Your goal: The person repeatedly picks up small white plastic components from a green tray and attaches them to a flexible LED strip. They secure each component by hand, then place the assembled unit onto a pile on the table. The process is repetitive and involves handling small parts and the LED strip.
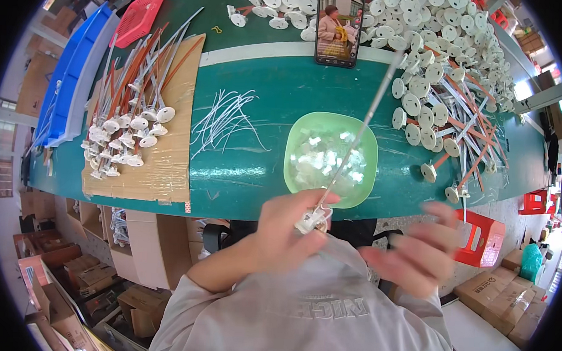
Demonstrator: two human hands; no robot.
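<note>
My left hand point(285, 223), in front of the table edge, grips a white plastic disc-shaped fitting point(313, 219) with a long thin grey rod point(358, 138) rising from it toward the upper right. The fitting's far side is partly covered by my fingers. My right hand point(412, 250) is off to the right, blurred by motion, its fingers apart and nothing visible in them. Just beyond my left hand is a light green bowl point(292, 144) holding many small clear plastic pieces point(326, 155). The rod passes in front of this bowl.
White wires point(227, 120) lie loose on the green table. Left, cardboard point(168, 183) carries disc fittings with rods point(129, 131), near a blue bin point(68, 84) and red basket point(140, 15). A phone point(337, 27) stands by heaped discs point(423, 87). A red stool point(485, 241) is right.
</note>
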